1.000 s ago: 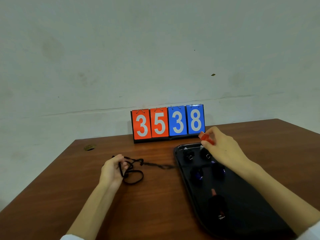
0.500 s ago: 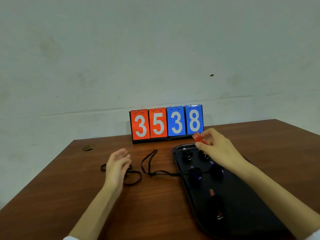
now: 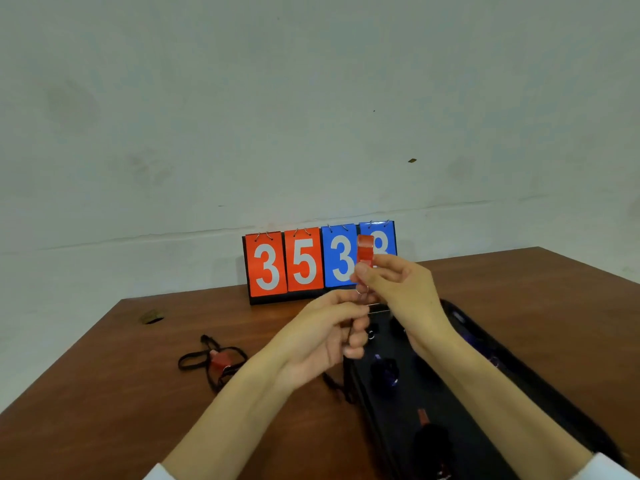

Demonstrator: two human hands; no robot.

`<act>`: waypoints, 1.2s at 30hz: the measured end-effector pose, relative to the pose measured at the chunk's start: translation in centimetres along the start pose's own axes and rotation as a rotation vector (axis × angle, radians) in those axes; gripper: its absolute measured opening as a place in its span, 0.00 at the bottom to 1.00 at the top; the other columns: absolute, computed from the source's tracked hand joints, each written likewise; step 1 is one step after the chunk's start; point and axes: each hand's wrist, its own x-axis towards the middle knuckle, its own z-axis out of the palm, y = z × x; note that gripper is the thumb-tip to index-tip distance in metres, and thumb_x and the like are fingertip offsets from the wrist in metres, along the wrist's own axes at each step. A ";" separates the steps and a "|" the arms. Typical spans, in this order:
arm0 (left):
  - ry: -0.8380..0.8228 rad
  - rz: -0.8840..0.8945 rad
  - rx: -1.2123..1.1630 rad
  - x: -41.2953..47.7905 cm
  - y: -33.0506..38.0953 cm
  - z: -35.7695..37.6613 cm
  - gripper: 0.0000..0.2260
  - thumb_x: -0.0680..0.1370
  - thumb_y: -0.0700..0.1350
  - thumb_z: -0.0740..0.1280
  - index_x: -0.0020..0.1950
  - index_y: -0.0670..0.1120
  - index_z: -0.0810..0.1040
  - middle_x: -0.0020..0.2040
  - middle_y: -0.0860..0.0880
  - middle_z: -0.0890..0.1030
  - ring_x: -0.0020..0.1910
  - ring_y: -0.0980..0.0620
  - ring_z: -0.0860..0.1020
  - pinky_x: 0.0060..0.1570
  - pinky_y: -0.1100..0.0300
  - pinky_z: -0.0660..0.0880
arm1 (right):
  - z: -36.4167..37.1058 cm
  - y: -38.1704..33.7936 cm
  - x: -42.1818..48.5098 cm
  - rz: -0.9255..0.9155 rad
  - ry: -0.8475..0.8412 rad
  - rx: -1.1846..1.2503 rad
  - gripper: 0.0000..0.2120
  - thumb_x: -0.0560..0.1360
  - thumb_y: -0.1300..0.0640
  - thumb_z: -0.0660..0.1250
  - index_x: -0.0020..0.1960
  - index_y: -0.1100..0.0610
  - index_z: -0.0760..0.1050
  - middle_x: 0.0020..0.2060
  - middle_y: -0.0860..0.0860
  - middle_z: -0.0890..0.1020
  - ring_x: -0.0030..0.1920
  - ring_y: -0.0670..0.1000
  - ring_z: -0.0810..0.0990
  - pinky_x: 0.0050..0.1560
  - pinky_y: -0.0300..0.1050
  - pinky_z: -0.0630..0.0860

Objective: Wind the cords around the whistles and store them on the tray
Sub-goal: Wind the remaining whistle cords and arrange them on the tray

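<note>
The fingers of the right hand are pinched on a red whistle, held upright in the air in front of the last digit of the scoreboard. The left hand is curled just below it and seems to grip the black cord under the whistle's metal ring, though the cord is thin and partly hidden there. The rest of it trails down to the table by the tray's near-left edge.

A moment ago that whistle sat low over the far end of the tray, and the left hand hung open above the loose cord on the table. Now the whistle is lifted and the left hand has crossed over to it. From where I stand, winding looks about to start, with nothing wrapped yet.

The brown table fills the near view. The black tray lies on its right side, under the right forearm. On it sit several wound whistles. A second red whistle lies to the left in its slack cord, still to do. The hanging tail could catch on the tray's rim.
</note>
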 end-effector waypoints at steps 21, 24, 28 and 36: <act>-0.005 0.136 1.212 -1.4 2.2 -6.0 0.03 0.73 0.45 0.71 0.44 0.54 0.81 0.40 0.59 0.81 0.42 0.63 0.78 0.44 0.68 0.72 | -1.4 5.7 -1.1 -0.066 -0.568 -0.701 0.17 0.75 0.57 0.66 0.64 0.48 0.74 0.48 0.45 0.81 0.44 0.44 0.81 0.49 0.37 0.79; -0.007 0.190 1.204 -1.3 1.8 -6.1 0.04 0.73 0.45 0.71 0.45 0.54 0.82 0.43 0.62 0.81 0.46 0.64 0.78 0.46 0.70 0.72 | -1.3 5.5 -1.3 0.011 -0.597 -0.591 0.11 0.71 0.60 0.71 0.53 0.54 0.81 0.40 0.50 0.84 0.40 0.46 0.84 0.46 0.38 0.80; -0.032 0.177 1.130 -1.1 1.5 -6.2 0.04 0.75 0.46 0.68 0.46 0.52 0.82 0.40 0.61 0.82 0.41 0.65 0.79 0.41 0.73 0.72 | -1.2 5.0 -1.6 0.067 -0.659 -0.447 0.05 0.68 0.63 0.73 0.45 0.58 0.81 0.38 0.53 0.85 0.38 0.49 0.84 0.43 0.41 0.81; -0.008 0.059 0.765 -0.8 -0.1 -5.7 0.14 0.79 0.50 0.61 0.37 0.46 0.79 0.25 0.52 0.74 0.24 0.56 0.63 0.27 0.61 0.59 | -1.1 4.2 -1.6 -0.013 -0.491 -0.222 0.05 0.67 0.64 0.73 0.43 0.59 0.80 0.34 0.52 0.84 0.34 0.49 0.83 0.38 0.38 0.80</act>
